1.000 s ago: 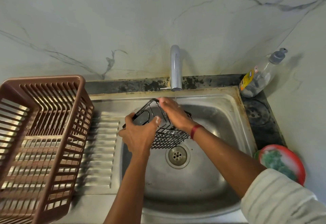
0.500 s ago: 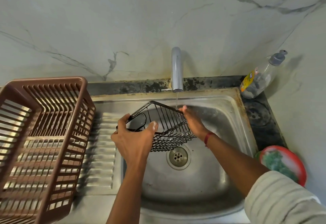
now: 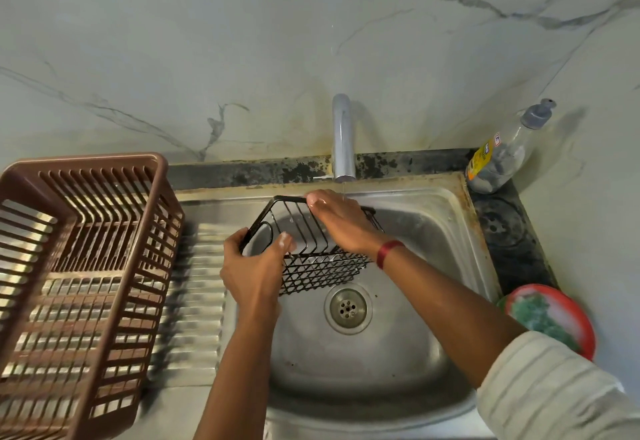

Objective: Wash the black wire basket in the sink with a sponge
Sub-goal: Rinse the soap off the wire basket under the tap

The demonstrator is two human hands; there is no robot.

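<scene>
Over the sink (image 3: 408, 353), fingers of the left hand (image 3: 254, 268) clamp the black wire basket (image 3: 322, 266) beneath a trickling tap (image 3: 343, 138), the right hand (image 3: 341, 223) with fingers flat on its rim; the sponge (image 3: 540, 318) lies aside, suggesting rinsing.

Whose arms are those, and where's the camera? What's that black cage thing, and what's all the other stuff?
The camera sits on a person's head, looking down, so the arms are theirs. Their left hand grips a corner of a black wire basket, held over a steel sink; the right hand lies across its top rim. A thin trickle falls from the silver tap. Left of the basin stands a brown plastic dish rack. On the right are a clear soap bottle and a red dish holding a green scrubbing sponge, untouched.
</scene>
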